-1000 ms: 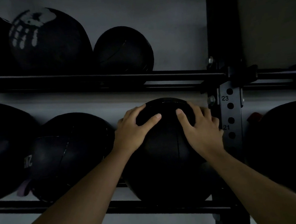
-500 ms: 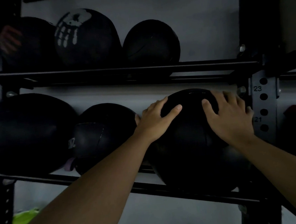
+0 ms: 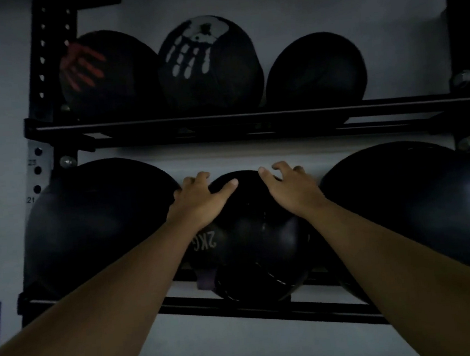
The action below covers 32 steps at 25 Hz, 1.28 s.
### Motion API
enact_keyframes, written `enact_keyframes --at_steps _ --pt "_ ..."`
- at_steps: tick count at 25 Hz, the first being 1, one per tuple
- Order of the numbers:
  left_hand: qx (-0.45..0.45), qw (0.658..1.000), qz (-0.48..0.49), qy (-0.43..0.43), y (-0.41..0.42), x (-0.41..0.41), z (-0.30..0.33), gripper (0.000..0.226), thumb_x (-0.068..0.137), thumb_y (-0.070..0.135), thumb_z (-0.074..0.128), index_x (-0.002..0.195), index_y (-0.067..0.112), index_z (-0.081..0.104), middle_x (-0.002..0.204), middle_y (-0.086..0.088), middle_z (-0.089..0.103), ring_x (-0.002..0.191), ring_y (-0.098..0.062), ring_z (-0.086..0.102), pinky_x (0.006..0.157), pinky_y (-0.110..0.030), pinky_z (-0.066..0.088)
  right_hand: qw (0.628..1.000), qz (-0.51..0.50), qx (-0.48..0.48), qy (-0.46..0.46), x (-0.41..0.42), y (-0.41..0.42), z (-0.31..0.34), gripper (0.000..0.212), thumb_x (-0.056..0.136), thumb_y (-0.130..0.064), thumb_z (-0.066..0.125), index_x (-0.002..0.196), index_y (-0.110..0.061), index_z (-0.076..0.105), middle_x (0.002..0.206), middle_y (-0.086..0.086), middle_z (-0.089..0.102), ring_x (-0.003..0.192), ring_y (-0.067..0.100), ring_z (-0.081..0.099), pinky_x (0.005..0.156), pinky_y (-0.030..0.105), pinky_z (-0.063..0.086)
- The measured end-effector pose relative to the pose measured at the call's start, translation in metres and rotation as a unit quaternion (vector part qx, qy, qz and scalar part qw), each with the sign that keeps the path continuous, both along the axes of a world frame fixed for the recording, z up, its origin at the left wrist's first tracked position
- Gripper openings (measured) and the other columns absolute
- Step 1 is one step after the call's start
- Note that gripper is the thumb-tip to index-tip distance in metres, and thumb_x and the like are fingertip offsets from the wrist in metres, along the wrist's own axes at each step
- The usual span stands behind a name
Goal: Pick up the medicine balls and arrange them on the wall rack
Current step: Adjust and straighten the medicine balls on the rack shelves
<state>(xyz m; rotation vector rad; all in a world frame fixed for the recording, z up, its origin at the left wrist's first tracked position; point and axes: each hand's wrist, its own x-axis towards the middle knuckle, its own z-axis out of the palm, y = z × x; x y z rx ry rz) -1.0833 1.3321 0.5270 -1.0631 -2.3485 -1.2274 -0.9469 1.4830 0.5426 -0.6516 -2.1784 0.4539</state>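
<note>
A small black medicine ball marked 2KG [image 3: 259, 233] sits in the middle of the lower shelf of the black wall rack [image 3: 240, 306]. My left hand [image 3: 198, 201] lies on its upper left with the thumb across the top. On its upper right is my right hand [image 3: 289, 189], fingers arched. A large black ball [image 3: 97, 225] presses against it on the left, and another large black ball [image 3: 420, 206] sits to its right. My forearms hide parts of the small ball's sides.
The upper shelf rail [image 3: 222, 121] carries three balls: one with a red handprint [image 3: 109, 75], one with a white handprint [image 3: 208, 65] and a plain one [image 3: 315, 69]. A perforated upright [image 3: 43, 52] bounds the rack's left side. A purple strap [image 3: 206, 278] hangs under the small ball.
Both hands left the large ball by the right upright and moved left onto the smaller 2KG ball. The view swung left, so the left upright now shows.
</note>
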Motion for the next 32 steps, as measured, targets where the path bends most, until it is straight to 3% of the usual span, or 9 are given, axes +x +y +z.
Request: enact_keyframes --at_steps 5,8,14,19,21,24,27,30,32 --pt "0.038 0.988 -0.1 -0.111 0.016 -0.029 -0.016 0.109 0.079 0.097 0.041 0.167 0.035 0.023 0.175 -0.009 0.026 0.158 -0.041 0.031 0.124 -0.061 0.034 0.995 -0.041 -0.085 0.038 -0.037 0.017 -0.008 0.096 0.081 -0.091 0.029 0.157 -0.034 0.037 0.156 0.018 0.044 0.143 0.042 0.044 0.117 0.055 0.04" --pt "0.076 0.979 -0.092 -0.163 0.03 -0.026 -0.01 0.115 0.073 0.102 0.04 0.165 0.035 0.024 0.173 -0.013 0.027 0.157 -0.045 0.029 0.125 -0.065 0.029 0.992 -0.047 -0.103 0.064 -0.041 0.029 -0.008 0.101 0.077 -0.094 0.027 0.154 -0.032 0.046 0.156 0.014 0.051 0.142 0.038 0.05 0.115 0.05 0.043" --pt "0.098 0.974 -0.046 -0.201 0.044 -0.021 -0.003 0.109 0.076 0.099 0.042 0.162 0.033 0.032 0.167 -0.015 0.037 0.154 -0.046 0.032 0.125 -0.066 0.023 0.989 -0.029 -0.125 0.073 -0.045 0.041 0.004 0.073 0.082 -0.088 0.042 0.119 -0.028 0.058 0.134 0.005 0.063 0.109 0.027 0.058 0.087 0.037 0.041" --pt "0.148 0.972 -0.007 -0.181 0.049 -0.007 -0.022 0.107 0.076 0.098 0.042 0.164 0.039 0.028 0.174 -0.013 0.026 0.157 -0.046 0.025 0.124 -0.072 0.018 0.983 0.013 -0.183 0.021 -0.053 0.059 0.022 0.087 0.074 -0.09 0.05 0.129 -0.026 0.07 0.132 0.005 0.072 0.118 0.029 0.068 0.113 0.045 0.048" --pt "0.168 0.973 0.013 -0.159 0.054 0.003 -0.034 0.106 0.075 0.098 0.042 0.163 0.04 0.03 0.174 -0.011 0.027 0.156 -0.046 0.026 0.121 -0.073 0.019 0.979 0.033 -0.203 -0.002 -0.054 0.06 0.026 0.087 0.073 -0.089 0.052 0.13 -0.027 0.073 0.128 0.005 0.076 0.114 0.028 0.072 0.114 0.046 0.048" --pt "0.202 0.97 0.03 -0.13 0.055 -0.006 -0.035 0.093 0.079 0.091 0.048 0.155 0.038 0.046 0.164 -0.011 0.043 0.149 -0.043 0.04 0.12 -0.065 0.03 0.98 0.03 -0.198 -0.001 -0.05 0.056 0.025 0.083 0.082 -0.085 0.049 0.137 -0.025 0.069 0.134 0.007 0.072 0.116 0.029 0.07 0.114 0.045 0.047" --pt "0.279 0.951 -0.078 -0.105 0.049 -0.038 -0.036 0.058 0.094 0.066 0.062 0.138 0.031 0.068 0.142 -0.006 0.067 0.135 -0.031 0.061 0.117 -0.05 0.047 0.991 -0.027 -0.129 0.016 -0.04 0.04 0.008 0.098 0.08 -0.091 0.036 0.145 -0.022 0.058 0.149 0.012 0.06 0.132 0.035 0.058 0.113 0.047 0.046" --pt "0.26 0.949 -0.162 -0.076 0.034 -0.06 -0.039 0.033 0.104 0.037 0.061 0.135 0.029 0.071 0.136 0.0 0.072 0.129 -0.02 0.065 0.116 -0.043 0.049 0.997 -0.073 -0.028 0.017 -0.025 0.028 -0.014 0.108 0.071 -0.1 0.022 0.142 -0.024 0.051 0.144 0.016 0.053 0.137 0.039 0.048 0.109 0.052 0.047" --pt "0.244 0.946 -0.181 -0.116 0.028 -0.057 -0.034 0.032 0.103 0.034 0.055 0.13 0.036 0.071 0.133 0.002 0.072 0.125 -0.02 0.066 0.109 -0.039 0.051 0.999 -0.047 -0.019 0.007 -0.026 0.03 -0.007 0.103 0.075 -0.097 0.027 0.144 -0.023 0.046 0.148 0.016 0.05 0.139 0.036 0.047 0.106 0.048 0.046"
